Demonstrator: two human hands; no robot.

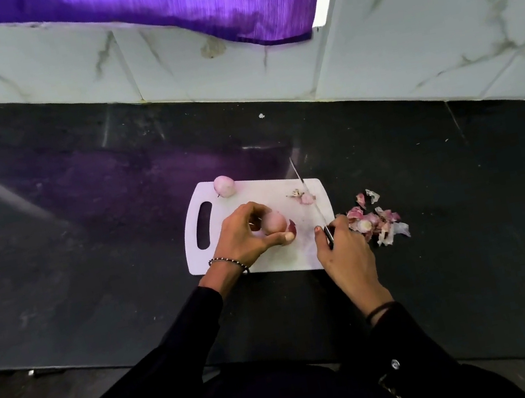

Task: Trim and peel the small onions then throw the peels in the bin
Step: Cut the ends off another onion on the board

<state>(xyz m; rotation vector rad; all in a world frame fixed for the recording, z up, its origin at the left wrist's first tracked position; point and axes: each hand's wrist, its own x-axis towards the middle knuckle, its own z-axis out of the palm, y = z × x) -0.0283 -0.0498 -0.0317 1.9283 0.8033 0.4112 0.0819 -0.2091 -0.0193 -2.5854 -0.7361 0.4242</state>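
Your left hand [243,236] gripped the onion [275,222] on the board [297,252], and your right hand [346,254] clasped the knife [309,194]. You needed fingertips tucked back before trimming its end.

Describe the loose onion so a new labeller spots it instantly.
Find the white cutting board on the dark counter. At its far left corner, beyond the handle slot, sits a small pale-pink onion. Unlike the held onion in the left hand mid-board, nothing touches it.
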